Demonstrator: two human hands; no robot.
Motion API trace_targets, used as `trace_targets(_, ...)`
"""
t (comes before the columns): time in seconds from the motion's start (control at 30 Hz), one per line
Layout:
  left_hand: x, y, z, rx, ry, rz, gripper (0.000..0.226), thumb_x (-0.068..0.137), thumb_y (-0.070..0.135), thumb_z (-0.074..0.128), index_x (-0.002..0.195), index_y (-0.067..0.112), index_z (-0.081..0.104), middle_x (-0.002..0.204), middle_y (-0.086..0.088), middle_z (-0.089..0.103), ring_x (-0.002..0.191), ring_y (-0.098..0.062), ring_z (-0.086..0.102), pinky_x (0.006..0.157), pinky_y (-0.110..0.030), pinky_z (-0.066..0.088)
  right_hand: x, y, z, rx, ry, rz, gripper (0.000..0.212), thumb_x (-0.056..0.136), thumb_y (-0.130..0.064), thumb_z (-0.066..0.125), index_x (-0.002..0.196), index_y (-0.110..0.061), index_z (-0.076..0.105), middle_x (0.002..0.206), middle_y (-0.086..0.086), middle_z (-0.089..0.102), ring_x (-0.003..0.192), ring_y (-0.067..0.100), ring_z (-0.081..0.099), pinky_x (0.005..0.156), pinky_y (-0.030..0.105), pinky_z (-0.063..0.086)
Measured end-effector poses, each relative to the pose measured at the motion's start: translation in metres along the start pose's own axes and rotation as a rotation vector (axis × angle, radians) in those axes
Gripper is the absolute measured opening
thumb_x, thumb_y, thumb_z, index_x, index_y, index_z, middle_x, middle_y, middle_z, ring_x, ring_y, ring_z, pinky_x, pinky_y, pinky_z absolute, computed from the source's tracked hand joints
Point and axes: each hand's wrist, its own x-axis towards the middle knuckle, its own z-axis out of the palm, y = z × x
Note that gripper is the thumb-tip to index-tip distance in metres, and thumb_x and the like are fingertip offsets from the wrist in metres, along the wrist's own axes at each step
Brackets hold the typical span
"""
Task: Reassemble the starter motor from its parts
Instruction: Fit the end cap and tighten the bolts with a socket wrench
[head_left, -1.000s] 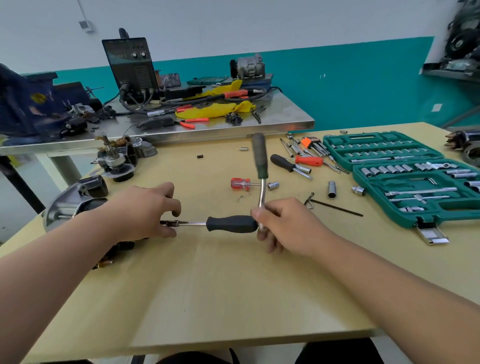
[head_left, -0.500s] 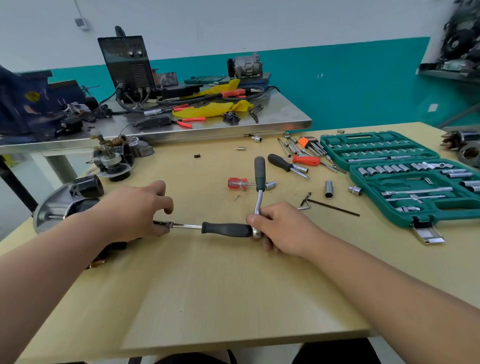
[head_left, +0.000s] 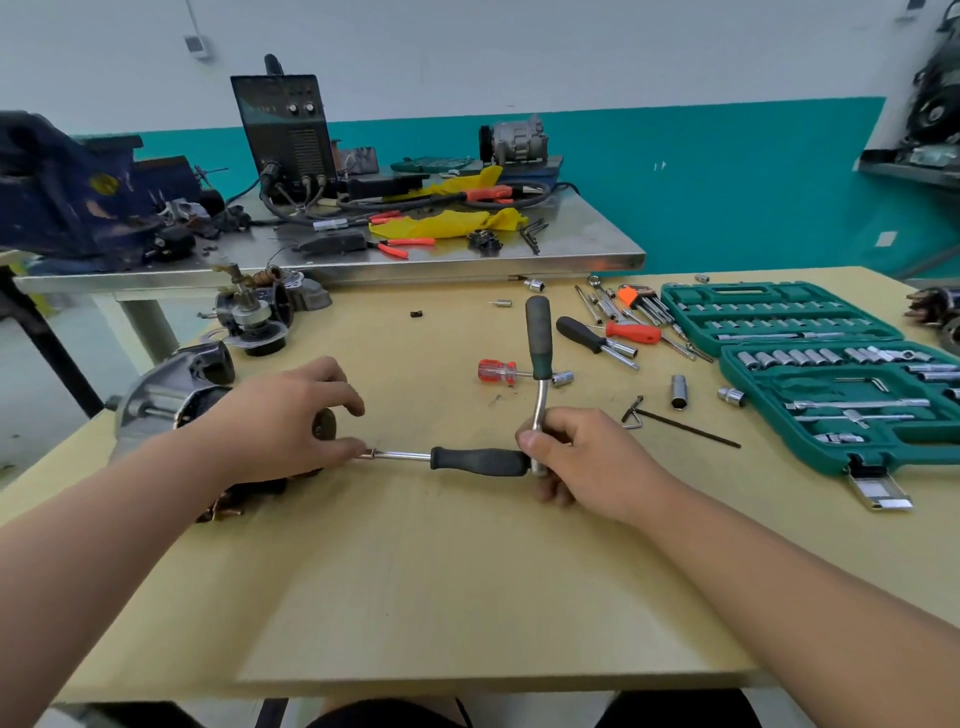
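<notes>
The starter motor body lies on its side at the left of the wooden table. My left hand rests over its near end, and its fingertips pinch the tip of a black-handled driver that lies flat and points at the motor. My right hand grips the head of a ratchet wrench set on the driver's butt end. The ratchet's dark handle stands up and away from me. A second starter part with copper windings sits behind the motor.
An open green socket set fills the right side. Loose sockets, a red screwdriver, a black screwdriver, hex keys and bits lie scattered in between. A steel bench with a welder and vise stands behind.
The ratchet handle swung down toward the table and back up again under my right hand. My left hand stayed on the motor end, holding the driver tip.
</notes>
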Motion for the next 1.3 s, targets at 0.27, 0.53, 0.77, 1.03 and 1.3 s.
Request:
trace_targets(0.27, 0.001, -0.006, 0.006, 0.078, -0.061, -0.117, 0.056, 0.071, 0.077, 0.053, 0.115, 0.043, 0.052, 0.107, 0.018, 0.059, 0.096, -0.008, 0.053, 0.083, -0.03, 0.048, -0.005, -0.002, -0.003, 0.005, -0.063, 0.006, 0.008, 0.094, -0.02, 0.06, 0.091, -0.019, 0.067, 0.065, -0.004, 0.061, 0.056, 0.014, 0.063, 0.051, 0.023, 0.05)
trace_targets(0.53, 0.018, 0.032, 0.011, -0.107, 0.2, -0.148, 0.049, 0.071, 0.072, 0.06, 0.108, 0.039, 0.06, 0.096, 0.016, 0.061, 0.085, -0.007, 0.048, 0.067, -0.025, 0.042, -0.006, 0.009, -0.051, 0.039, -0.014, 0.13, 0.013, 0.096, -0.017, 0.056, 0.1, -0.018, 0.068, 0.071, 0.001, 0.064, 0.062, 0.017, 0.067, 0.057, 0.026, 0.053)
trace_targets(0.77, 0.034, 0.06, 0.019, -0.106, 0.281, -0.13, 0.035, 0.078, 0.056, 0.057, 0.107, 0.037, 0.062, 0.099, 0.014, 0.066, 0.095, -0.013, 0.056, 0.067, -0.027, 0.041, -0.011, 0.017, -0.081, 0.097, -0.024, 0.161, 0.012, 0.095, -0.014, 0.058, 0.094, -0.02, 0.069, 0.092, 0.01, 0.07, 0.066, 0.013, 0.067, 0.059, 0.021, 0.053)
trace_targets(1.03, 0.034, 0.064, 0.021, -0.112, 0.329, -0.161, 0.033, 0.084, 0.054, 0.056, 0.109, 0.033, 0.064, 0.101, 0.009, 0.068, 0.096, -0.018, 0.058, 0.071, -0.029, 0.046, -0.01, 0.024, -0.075, -0.026, 0.04, 0.22, 0.022, 0.098, -0.028, 0.054, 0.099, -0.011, 0.068, 0.063, -0.003, 0.064, 0.05, 0.01, 0.06, 0.046, 0.02, 0.047)
trace_targets(1.3, 0.035, 0.065, 0.022, -0.1, 0.336, -0.183, 0.031, 0.085, 0.051, 0.055, 0.107, 0.031, 0.064, 0.1, 0.007, 0.068, 0.095, -0.02, 0.058, 0.067, -0.029, 0.041, -0.015, 0.027, -0.074, 0.031, 0.093, 0.073, 0.012, 0.091, -0.024, 0.064, 0.1, -0.023, 0.073, 0.077, -0.013, 0.069, 0.066, 0.006, 0.068, 0.061, 0.014, 0.052)
